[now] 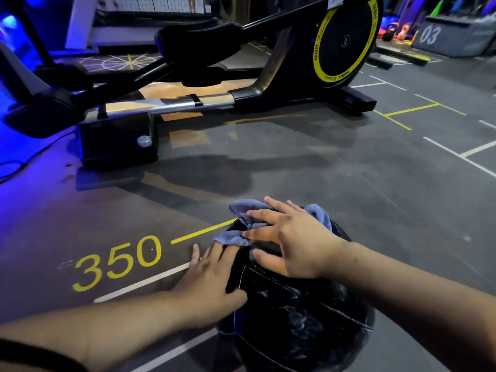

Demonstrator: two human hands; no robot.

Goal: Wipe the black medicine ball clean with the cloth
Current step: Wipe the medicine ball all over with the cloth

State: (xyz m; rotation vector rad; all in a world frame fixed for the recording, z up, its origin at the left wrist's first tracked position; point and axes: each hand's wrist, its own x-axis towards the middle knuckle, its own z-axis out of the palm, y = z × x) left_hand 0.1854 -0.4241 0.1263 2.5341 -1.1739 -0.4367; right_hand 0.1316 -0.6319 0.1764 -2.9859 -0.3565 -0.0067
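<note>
Cloth beneath right hand, atop ball

Painted in yellow on the grey gym floor, to the left of the black medicine ball, stands the number "350", with a yellow line running off beside its last digit. The elliptical trainer behind has a black flywheel disc with a yellow ring round its rim. On that ring the brand "MBH" is printed in black at the upper right, the left and the bottom, each beside a smaller script word too fine to read. At the far right, a grey box bears a large pale "03" on its side.
</note>
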